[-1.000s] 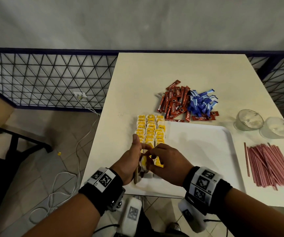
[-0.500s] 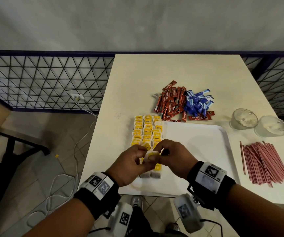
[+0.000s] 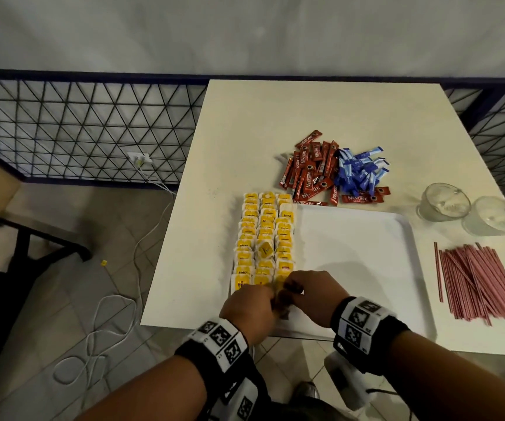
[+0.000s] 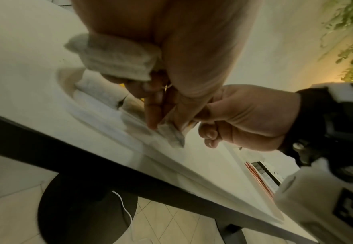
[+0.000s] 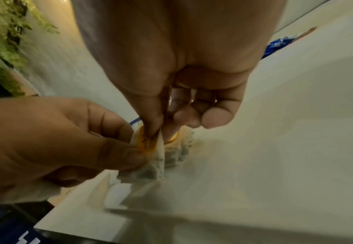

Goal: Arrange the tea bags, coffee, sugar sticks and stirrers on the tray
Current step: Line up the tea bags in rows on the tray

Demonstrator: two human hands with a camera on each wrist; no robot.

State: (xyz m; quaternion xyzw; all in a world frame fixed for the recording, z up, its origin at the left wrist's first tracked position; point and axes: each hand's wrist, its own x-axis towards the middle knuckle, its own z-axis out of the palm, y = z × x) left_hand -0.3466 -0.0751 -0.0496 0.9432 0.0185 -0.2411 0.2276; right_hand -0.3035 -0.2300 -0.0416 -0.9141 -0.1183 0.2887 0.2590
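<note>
Three rows of yellow-tagged tea bags (image 3: 264, 235) fill the left side of the white tray (image 3: 357, 262). Both hands meet at the tray's near left corner. My left hand (image 3: 252, 308) and right hand (image 3: 309, 294) both pinch one tea bag (image 5: 150, 148) with a yellow tag, low over the tray. My left hand also holds more tea bags (image 4: 117, 57) in its palm. Red coffee sticks (image 3: 309, 171) and blue sugar sticks (image 3: 360, 171) lie piled beyond the tray. Pink stirrers (image 3: 479, 281) lie to the right of it.
Two clear glass cups (image 3: 444, 202) (image 3: 492, 220) stand at the right behind the stirrers. The table's near edge (image 3: 190, 325) runs just below my hands. A metal mesh fence (image 3: 78, 129) and loose white cables (image 3: 99, 323) are on the left, off the table.
Both hands have moved down and toward me, from above the rows' near end to the tray's near left corner, still holding the tea bag between them.
</note>
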